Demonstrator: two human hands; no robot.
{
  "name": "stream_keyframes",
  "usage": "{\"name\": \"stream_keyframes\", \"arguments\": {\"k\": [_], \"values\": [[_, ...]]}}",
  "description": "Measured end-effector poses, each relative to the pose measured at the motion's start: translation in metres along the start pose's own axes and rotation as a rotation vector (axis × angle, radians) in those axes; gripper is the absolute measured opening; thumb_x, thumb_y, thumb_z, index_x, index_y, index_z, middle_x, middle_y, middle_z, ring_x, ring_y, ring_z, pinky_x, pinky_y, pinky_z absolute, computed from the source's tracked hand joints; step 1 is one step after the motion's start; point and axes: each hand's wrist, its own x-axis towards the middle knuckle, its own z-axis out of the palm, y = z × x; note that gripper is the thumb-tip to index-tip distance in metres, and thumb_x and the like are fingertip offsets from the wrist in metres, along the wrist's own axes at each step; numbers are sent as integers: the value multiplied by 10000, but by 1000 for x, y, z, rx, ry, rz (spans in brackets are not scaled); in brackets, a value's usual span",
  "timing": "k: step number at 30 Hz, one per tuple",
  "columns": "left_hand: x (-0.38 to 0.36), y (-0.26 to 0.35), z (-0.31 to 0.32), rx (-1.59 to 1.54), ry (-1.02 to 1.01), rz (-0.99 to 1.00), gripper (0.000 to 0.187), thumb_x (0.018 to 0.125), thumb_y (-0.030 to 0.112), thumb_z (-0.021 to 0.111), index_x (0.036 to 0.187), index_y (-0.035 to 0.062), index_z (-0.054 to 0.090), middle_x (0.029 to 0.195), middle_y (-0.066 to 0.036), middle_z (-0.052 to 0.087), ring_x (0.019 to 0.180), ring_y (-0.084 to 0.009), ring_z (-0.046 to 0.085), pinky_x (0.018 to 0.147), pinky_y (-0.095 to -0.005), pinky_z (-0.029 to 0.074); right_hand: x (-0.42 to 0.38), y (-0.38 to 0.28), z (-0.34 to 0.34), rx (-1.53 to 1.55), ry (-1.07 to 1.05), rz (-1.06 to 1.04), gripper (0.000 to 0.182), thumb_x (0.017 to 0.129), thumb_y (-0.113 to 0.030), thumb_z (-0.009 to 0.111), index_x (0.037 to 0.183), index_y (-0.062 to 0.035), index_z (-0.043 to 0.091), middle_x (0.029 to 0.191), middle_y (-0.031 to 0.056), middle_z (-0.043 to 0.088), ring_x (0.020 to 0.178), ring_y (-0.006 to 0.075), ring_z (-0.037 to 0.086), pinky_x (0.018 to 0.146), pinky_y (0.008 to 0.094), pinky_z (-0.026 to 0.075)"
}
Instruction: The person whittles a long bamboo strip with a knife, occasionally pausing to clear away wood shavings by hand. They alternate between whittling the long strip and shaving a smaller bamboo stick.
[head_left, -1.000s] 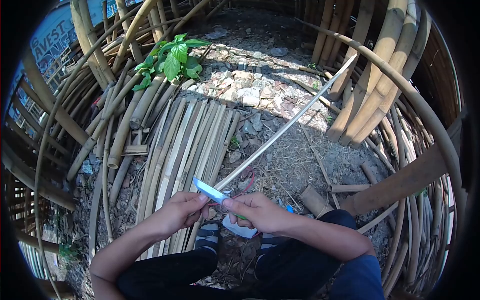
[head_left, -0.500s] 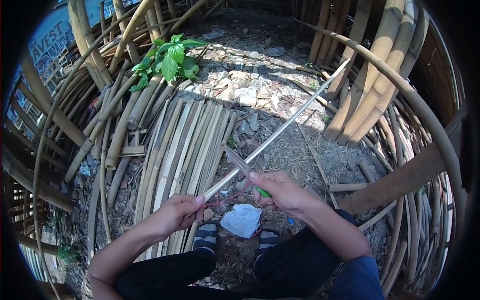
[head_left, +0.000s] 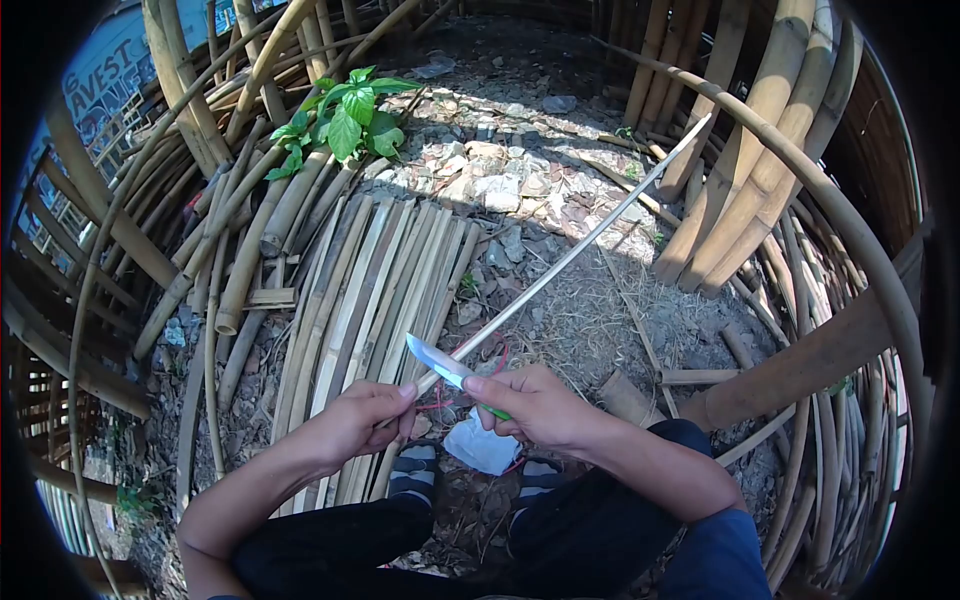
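Note:
My left hand (head_left: 372, 418) pinches the near end of a long, thin bamboo strip (head_left: 570, 258), which slants away up to the right. In my right hand (head_left: 525, 405) is a knife with a green handle, its fingers wrapped round the grip. The knife blade (head_left: 438, 360) lies across the strip close to my left hand and points up to the left. A red string (head_left: 503, 355) shows beside and behind the blade. Below my hands a whitish plastic bag (head_left: 482, 443) lies on the ground between my feet.
Split bamboo slats (head_left: 365, 290) lie in a row at the left front. A green plant (head_left: 345, 120) grows behind them. Thick bamboo poles (head_left: 765, 150) stand at the right, with a curved pole (head_left: 800, 165) arching past them. Stones (head_left: 490, 180) cover the ground ahead.
My right hand and the knife have moved down and left along the strip, closer to my left hand. The blade has turned and now looks brighter. The strip's far end is slightly farther right.

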Motion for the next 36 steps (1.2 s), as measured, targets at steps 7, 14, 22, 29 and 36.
{"name": "stream_keyframes", "arguments": {"k": [7, 14, 22, 29, 36], "values": [[-4, 2, -1, 0, 29, -13, 512, 1054, 446, 449, 779, 42, 602, 525, 64, 313, 466, -63, 261, 462, -252, 193, -1, -7, -25, 90, 98, 19, 522, 1036, -464, 524, 727, -49, 598, 543, -50, 386, 470, 51, 318, 454, 233, 241], [-5, 2, -3, 16, 48, -57, 497, 1051, 431, 455, 781, 41, 603, 519, 52, 324, 452, -65, 258, 452, -249, 190, -7, -14, -41, 177, 90, 172, 537, 1019, -505, 532, 734, -54, 592, 546, -44, 413, 455, 46, 336, 422, 214, 246], [-2, 5, 3, -1, 10, -22, 497, 1046, 442, 470, 776, 45, 599, 523, 52, 340, 476, -66, 274, 477, -247, 202, -3, -4, -6, 94, -77, 146, 577, 989, -544, 568, 711, -40, 614, 535, -31, 429, 472, 55, 360, 452, 242, 275], [-1, 3, 2, -1, 25, 8, 508, 1031, 455, 482, 762, 44, 613, 498, 34, 366, 439, -67, 290, 445, -245, 202, -3, -5, -9, 17, -31, 126, 568, 995, -524, 572, 713, -34, 632, 564, -15, 472, 509, 62, 386, 492, 249, 312], [-5, 5, 2, 1, 13, -15, 509, 1041, 463, 474, 773, 50, 603, 524, 57, 327, 480, -70, 257, 483, -259, 192, -6, -6, -8, 32, 5, 41, 526, 998, -458, 604, 723, -13, 655, 622, 1, 528, 561, 65, 419, 538, 242, 364]]}}
